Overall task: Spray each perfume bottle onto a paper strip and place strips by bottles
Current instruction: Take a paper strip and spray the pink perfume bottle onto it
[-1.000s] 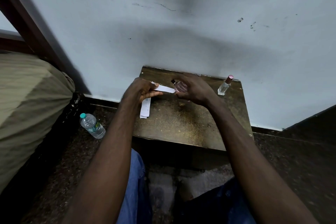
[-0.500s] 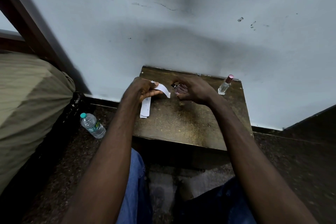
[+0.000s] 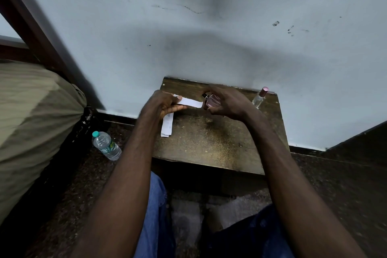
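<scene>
White paper strip (image 3: 189,102) pinched in our left hand (image 3: 165,103), pink perfume bottle (image 3: 212,101) gripped in our right hand (image 3: 228,102), nozzle at the strip's free end, above the wooden stool (image 3: 209,138).

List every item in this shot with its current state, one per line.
Left hand: pinching a paper strip.
Paper strip: held level, its free end at the nozzle.
Right hand: gripping the pink perfume bottle.
Pink perfume bottle: lifted, tilted, nozzle toward the strip.
Clear perfume bottle: standing, capped, on the wooden table.
Spare strips: lying flat on the table.
Water bottle: on the floor, capped.
</scene>
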